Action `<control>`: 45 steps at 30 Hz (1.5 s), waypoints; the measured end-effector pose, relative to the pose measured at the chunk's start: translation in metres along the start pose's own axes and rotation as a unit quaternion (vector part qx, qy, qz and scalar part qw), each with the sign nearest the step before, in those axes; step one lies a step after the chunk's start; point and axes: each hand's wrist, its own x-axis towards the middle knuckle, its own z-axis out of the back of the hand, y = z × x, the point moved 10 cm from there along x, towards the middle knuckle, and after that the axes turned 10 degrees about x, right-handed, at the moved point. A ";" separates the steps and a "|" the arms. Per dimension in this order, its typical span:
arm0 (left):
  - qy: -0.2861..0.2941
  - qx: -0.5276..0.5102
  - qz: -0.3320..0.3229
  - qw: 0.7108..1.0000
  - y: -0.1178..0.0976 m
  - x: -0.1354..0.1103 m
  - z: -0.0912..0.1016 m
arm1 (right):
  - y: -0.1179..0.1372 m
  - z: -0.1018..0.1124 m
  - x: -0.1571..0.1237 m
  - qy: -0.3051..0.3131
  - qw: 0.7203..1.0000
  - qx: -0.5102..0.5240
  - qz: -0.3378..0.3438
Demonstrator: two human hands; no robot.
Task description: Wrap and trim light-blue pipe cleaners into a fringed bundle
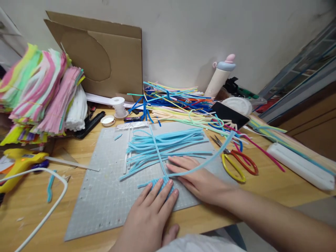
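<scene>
My left hand (pixel 157 206) lies palm down with its fingers spread, pressing a small woven patch of light blue pipe cleaners (pixel 168 183) against the grey cutting mat (pixel 97 189). Most of the patch is hidden under those fingers. Beside it, my right hand (pixel 199 178) rests on the mat with fingers stretched out to the left. One long blue pipe cleaner (pixel 215 154) runs from the patch across the right hand and rises to the right; another pipe cleaner (pixel 156 143) points away from the patch. Beyond the hands lies a bundle of blue pipe cleaners (pixel 168 138).
Scissors (pixel 236 162) lie right of the mat, near a white bar-shaped case (pixel 301 166). A yellow glue gun (pixel 21 164) with a white cord is at left. Mixed pipe cleaners (pixel 173 99), a bottle (pixel 219 77), a spool (pixel 118 106) and cardboard (pixel 126 63) stand behind.
</scene>
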 end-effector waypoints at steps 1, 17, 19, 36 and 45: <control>-0.004 0.005 -0.002 1.000 0.000 0.001 0.001 | -0.004 0.004 0.005 -0.009 1.000 0.004 0.016; -0.024 0.055 -0.016 0.998 -0.002 0.000 0.000 | 0.008 0.003 0.029 0.003 0.989 0.031 0.143; -0.026 0.050 -0.015 0.998 -0.001 -0.001 0.001 | 0.008 0.002 0.028 0.000 0.990 0.045 0.131; 0.041 -0.198 0.301 0.932 0.077 0.020 -0.002 | 0.010 0.001 0.026 -0.014 0.992 0.081 0.093; 0.080 -0.362 0.349 0.861 0.085 0.030 -0.009 | 0.003 0.011 0.021 -0.048 0.953 0.299 0.020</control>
